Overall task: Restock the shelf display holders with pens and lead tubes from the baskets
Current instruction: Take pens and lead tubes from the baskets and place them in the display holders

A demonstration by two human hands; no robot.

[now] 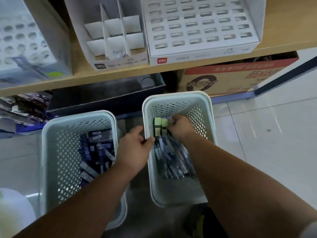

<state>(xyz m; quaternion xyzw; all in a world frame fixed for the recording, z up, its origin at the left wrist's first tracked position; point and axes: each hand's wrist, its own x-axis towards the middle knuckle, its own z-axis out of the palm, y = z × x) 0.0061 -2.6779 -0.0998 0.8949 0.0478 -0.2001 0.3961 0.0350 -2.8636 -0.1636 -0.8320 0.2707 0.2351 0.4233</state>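
a: the right basket (176, 97) is gripped at its near-side rim by the left hand (135, 146).
b: a green-capped bundle (160, 126) is pinched in the curled fingers of the right hand (178, 127), at the basket's far end.
a: the pens (173, 160) are laid lengthways just behind that grip.
b: the slotted holder (200, 24) is found up ahead, on the shelf (120, 73).

A brown cardboard box (240, 78) with red print stands on the pale tiled floor (265, 134) at the far right. Left of it sits a dark open bin (106, 97), then a blurred stack (22, 107), perhaps glossy packets. A white rounded object (13, 208) lies near left.
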